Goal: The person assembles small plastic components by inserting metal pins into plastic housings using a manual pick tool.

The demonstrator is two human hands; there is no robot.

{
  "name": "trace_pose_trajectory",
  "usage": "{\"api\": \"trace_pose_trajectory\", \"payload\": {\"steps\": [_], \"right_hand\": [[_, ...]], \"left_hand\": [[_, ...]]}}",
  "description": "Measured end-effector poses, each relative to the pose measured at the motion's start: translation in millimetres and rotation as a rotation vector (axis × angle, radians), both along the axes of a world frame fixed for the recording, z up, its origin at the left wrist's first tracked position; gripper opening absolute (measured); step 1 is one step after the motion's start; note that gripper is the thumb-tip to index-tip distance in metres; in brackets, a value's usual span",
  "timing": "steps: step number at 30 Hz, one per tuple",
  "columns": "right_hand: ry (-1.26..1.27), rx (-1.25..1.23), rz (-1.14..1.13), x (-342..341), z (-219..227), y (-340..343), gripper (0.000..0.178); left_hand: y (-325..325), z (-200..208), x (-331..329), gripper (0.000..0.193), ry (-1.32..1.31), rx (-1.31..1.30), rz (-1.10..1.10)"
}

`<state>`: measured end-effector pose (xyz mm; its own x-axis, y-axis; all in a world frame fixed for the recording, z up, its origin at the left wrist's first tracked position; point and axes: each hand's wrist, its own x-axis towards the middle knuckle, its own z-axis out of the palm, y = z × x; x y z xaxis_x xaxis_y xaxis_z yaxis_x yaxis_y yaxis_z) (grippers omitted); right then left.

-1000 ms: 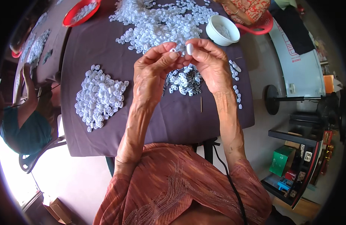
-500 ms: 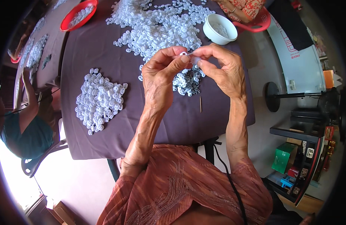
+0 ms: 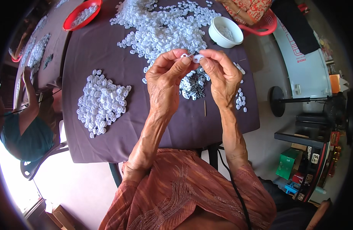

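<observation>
Above the table, my left hand pinches a small white plastic piece with a hole in it between thumb and index finger. My right hand grips another small white plastic piece by its edge, right beside the first. A thin grey sliver, perhaps a pin, shows between the two pieces. Below my fingers lies a heap of small dark grey metal parts, partly hidden by my hands. A large pile of white plastic pieces spreads beyond them.
A separate heap of white pieces lies at left. Near my right hand are a thin stick and several loose pieces. A white tub and red bowl stand farther off. Other people sit at far right and left.
My right hand has turned and drawn slightly inward, bringing its white piece up against the one in my left hand. Loose pieces at right have come into view. My left hand barely moved.
</observation>
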<state>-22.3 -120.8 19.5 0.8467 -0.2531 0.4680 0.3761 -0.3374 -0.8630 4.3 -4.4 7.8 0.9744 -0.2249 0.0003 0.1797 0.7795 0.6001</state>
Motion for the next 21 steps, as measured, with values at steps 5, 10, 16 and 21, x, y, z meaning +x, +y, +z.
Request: {"api": "trace_pose_trajectory", "payload": {"steps": [5,10,16,21], "right_hand": [[-0.070,-0.105,-0.035,1.2,-7.7,4.1,0.020],[-0.133,-0.156,-0.048,2.2,-5.1,2.9,0.019],[-0.030,0.139,0.080,-0.3,-1.1,-4.0,0.016],[-0.089,0.009,0.081,1.5,-4.8,-5.8,0.012]], "left_hand": [[0.0,-3.2,1.1,0.013,0.008,-0.017,0.033],[-0.6,-4.6,0.5,0.013,0.006,-0.008,0.018],[1.0,-0.3,-1.7,0.013,0.005,0.010,-0.028],[1.1,-4.0,0.5,0.010,0.040,-0.032,-0.069]]}}
